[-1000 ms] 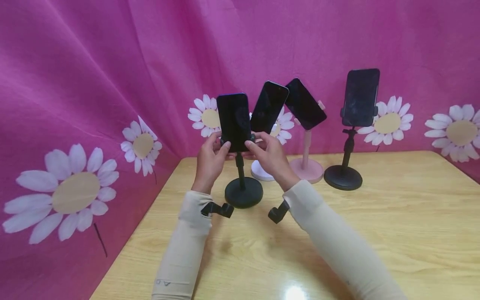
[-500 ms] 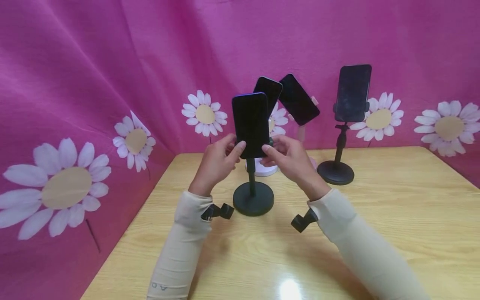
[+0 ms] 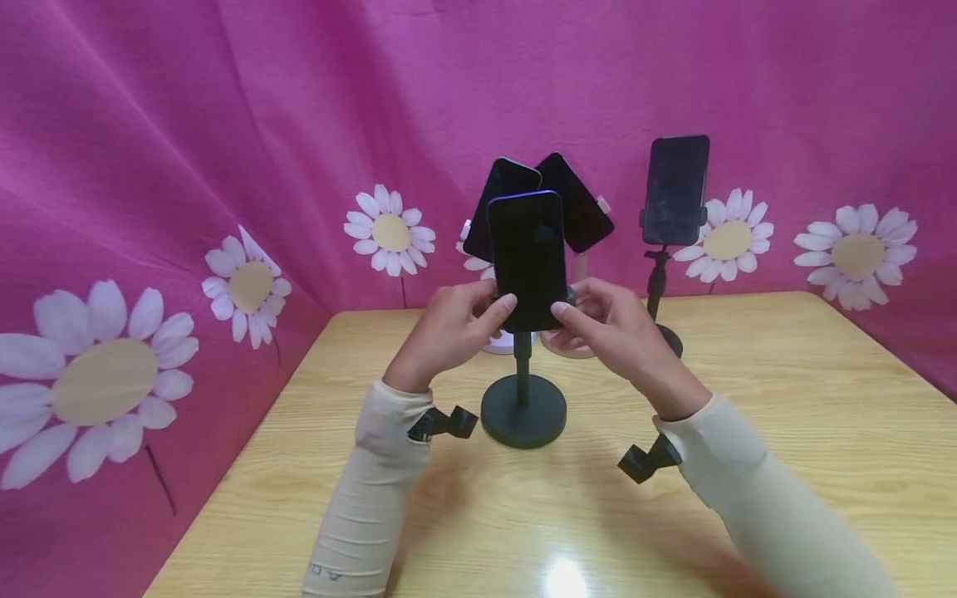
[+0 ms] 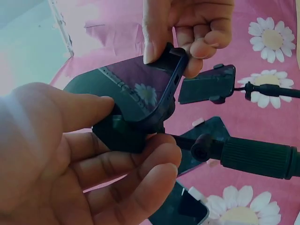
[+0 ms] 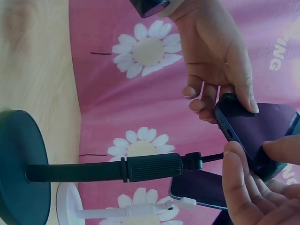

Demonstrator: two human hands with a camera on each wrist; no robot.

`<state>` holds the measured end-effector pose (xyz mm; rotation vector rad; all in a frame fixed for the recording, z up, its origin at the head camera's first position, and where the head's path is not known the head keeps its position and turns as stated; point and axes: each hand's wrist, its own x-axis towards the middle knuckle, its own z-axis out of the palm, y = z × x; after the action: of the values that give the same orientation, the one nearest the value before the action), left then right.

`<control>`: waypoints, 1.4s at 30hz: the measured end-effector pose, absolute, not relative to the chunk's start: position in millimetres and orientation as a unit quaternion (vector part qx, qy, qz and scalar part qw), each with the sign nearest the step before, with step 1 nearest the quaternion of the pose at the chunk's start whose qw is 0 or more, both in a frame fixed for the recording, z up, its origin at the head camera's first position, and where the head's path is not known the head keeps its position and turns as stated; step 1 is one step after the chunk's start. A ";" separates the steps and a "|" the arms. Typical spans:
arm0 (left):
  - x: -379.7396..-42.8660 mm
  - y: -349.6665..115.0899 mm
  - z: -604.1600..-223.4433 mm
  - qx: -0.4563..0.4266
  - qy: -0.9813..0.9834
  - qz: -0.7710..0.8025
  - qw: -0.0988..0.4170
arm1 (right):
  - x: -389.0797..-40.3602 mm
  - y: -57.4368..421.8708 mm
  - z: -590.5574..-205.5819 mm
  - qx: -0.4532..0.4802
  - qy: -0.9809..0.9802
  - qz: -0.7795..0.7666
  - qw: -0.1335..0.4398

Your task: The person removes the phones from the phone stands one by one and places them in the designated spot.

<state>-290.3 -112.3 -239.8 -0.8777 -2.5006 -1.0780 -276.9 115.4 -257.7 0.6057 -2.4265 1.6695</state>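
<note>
A black-screened phone [image 3: 527,257] stands upright in the clamp [image 4: 123,133] of a dark green phone stand [image 3: 523,413], which has a round base and a ribbed collar on its post. My left hand [image 3: 449,330] pinches the phone's lower left edge at the clamp, thumb on the screen and fingers curled behind. On the opposite side my right hand [image 3: 622,336] grips the lower right edge the same way, with its thumb on the screen. In the left wrist view, the bottom edge with its port lies between the two hands.
Behind stand a white stand and a pink stand, largely hidden, bearing tilted phones [image 3: 495,212] [image 3: 581,206]. At the back right, a black stand [image 3: 657,282] holds another phone [image 3: 676,189]. A pink flowered cloth [image 3: 299,133] borders the wooden table [image 3: 763,399].
Both hands and the dark green stand with its phone have moved right and nearer to me, now overlapping the two tilted phones behind. The grip stays on the phone's lower edges.
</note>
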 end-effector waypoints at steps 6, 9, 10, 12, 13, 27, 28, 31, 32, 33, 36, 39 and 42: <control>-288.2 -106.8 -241.8 -0.330 -0.859 -0.367 0.137 | -267.4 124.2 -258.0 0.199 -0.819 0.534 0.073; -289.2 -106.1 -241.6 -0.342 -0.853 -0.370 0.140 | -266.1 126.6 -255.3 0.200 -0.822 0.528 0.071; -289.6 -106.2 -241.0 -0.344 -0.851 -0.370 0.141 | -266.3 127.0 -253.7 0.199 -0.823 0.528 0.068; -290.7 -107.0 -239.2 -0.347 -0.849 -0.371 0.144 | -267.1 127.3 -250.0 0.199 -0.822 0.531 0.061; -291.2 -107.6 -238.2 -0.348 -0.848 -0.372 0.144 | -267.6 127.4 -248.1 0.198 -0.822 0.531 0.057; -294.6 -112.1 -239.1 -0.343 -0.850 -0.381 0.122 | -269.3 124.6 -243.6 0.189 -0.820 0.539 0.032; -295.1 -112.4 -239.5 -0.344 -0.850 -0.381 0.121 | -269.3 124.4 -244.0 0.189 -0.818 0.542 0.032; -296.6 -114.0 -240.1 -0.348 -0.851 -0.374 0.119 | -269.1 124.1 -244.8 0.187 -0.815 0.547 0.032; -296.8 -114.9 -239.8 -0.348 -0.853 -0.372 0.118 | -269.1 124.0 -245.1 0.185 -0.815 0.548 0.033; -297.1 -115.9 -239.4 -0.349 -0.853 -0.370 0.117 | -268.8 124.0 -245.3 0.183 -0.816 0.547 0.034; -297.3 -119.6 -238.3 -0.342 -0.859 -0.364 0.110 | -267.4 124.7 -246.6 0.182 -0.826 0.531 0.044; -297.3 -122.9 -237.7 -0.336 -0.864 -0.361 0.100 | -266.7 124.3 -250.6 0.185 -0.843 0.497 0.086; -297.2 -125.0 -237.9 -0.340 -0.865 -0.356 0.094 | -267.0 120.2 -255.0 0.197 -0.848 0.466 0.160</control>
<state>-297.2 -125.0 -237.9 -1.0088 -2.5658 -1.0569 -267.0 120.2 -255.0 0.5617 -2.4211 1.3313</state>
